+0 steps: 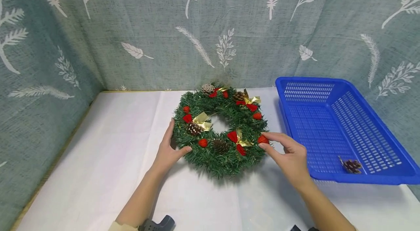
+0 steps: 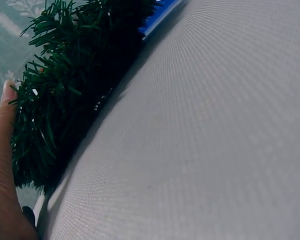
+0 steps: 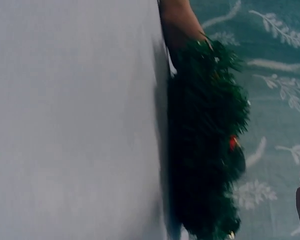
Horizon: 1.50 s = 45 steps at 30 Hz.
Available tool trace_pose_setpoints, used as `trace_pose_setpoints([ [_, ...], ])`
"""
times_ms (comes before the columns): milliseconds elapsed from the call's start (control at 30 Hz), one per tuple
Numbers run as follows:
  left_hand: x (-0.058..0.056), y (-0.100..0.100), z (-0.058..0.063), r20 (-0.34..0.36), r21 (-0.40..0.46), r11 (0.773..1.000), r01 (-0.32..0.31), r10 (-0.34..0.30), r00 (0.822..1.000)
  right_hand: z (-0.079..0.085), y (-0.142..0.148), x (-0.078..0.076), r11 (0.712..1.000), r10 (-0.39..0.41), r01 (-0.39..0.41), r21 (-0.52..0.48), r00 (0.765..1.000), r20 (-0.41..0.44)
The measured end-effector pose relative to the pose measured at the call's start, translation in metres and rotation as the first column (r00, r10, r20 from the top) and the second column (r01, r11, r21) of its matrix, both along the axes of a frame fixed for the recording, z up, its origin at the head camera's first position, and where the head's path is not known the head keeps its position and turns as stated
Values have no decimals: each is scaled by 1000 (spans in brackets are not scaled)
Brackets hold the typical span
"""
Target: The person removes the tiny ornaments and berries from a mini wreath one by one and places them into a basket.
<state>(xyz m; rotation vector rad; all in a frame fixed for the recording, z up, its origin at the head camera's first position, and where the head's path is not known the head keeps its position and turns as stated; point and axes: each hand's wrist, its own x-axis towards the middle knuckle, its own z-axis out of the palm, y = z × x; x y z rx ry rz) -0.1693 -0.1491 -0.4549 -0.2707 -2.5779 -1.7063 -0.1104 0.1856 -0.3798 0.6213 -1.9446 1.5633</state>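
On the white table [image 1: 98, 165], a green wreath [image 1: 231, 112], flat between two hands. At its left edge, the left hand [image 1: 168, 154] — thumb and pointer spread wide apart, both touching the green. Other fingers of that hand mostly hidden. At the wreath's right edge, the right hand [image 1: 290, 154], with thumb and pointer clamped on a red berry [image 1: 263, 139]. Berry partly covered by those two fingertips; touching the green or just above it — hard to tell. Rest of the right fingers tucked behind, hard to make out.

Round the ring, more red berries [image 1: 203, 143], pine cones [image 1: 221, 145], and red bows with gold ribbon [image 1: 202, 121], some half sunk in the needles. To the right of the wreath, a blue basket [image 1: 364, 179] with one loose pine cone [image 1: 352, 166] near its front wall. Both arms cut off at the bottom, with just a bit of pale sleeve [image 1: 121, 227] and a black thing [image 1: 160, 223] by the left wrist.

In the left wrist view, one finger or thumb, the wreath's very dark side, and only a small blue piece of the basket. In the right wrist view, dark, blurry needles, a red bit cut short at the right edge, and the left hand partly behind the wreath. At the back, a grey-green curtain [image 1: 151, 38] with white leaves, some cut off at the top.
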Motion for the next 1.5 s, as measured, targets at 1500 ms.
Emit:
trace_pose_setpoints([
  [1500, 2, 0, 3, 15, 10, 1000, 1, -1, 1000, 27, 121, 4, 984, -162, 166, 61, 710, 685],
])
